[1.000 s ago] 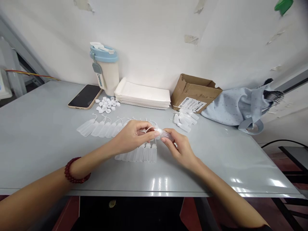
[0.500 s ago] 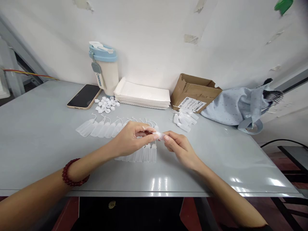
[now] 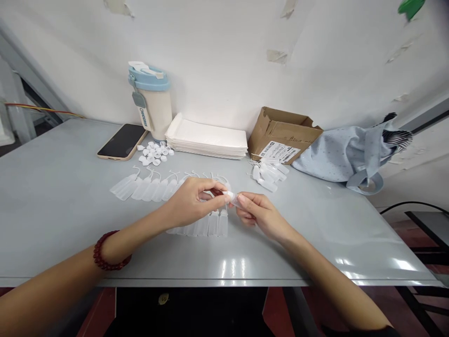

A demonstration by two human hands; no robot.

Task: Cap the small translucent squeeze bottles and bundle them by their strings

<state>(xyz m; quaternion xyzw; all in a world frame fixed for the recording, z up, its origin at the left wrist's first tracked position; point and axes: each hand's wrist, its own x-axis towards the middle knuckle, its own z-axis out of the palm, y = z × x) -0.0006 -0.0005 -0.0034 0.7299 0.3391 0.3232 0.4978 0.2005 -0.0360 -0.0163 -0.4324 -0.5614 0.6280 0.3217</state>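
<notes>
Both hands [image 3: 224, 206] pinch one small, translucent white plastic bottle [image 3: 233, 197].

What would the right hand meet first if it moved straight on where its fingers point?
Probably the left hand: both pinch one bottle, so it lies just ahead of the right hand.

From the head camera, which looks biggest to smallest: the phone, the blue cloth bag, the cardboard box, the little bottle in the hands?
1. blue cloth bag
2. cardboard box
3. phone
4. little bottle, partly hidden between left hand and right hand, so its full size is unsure, yet clearly smallest.
</notes>
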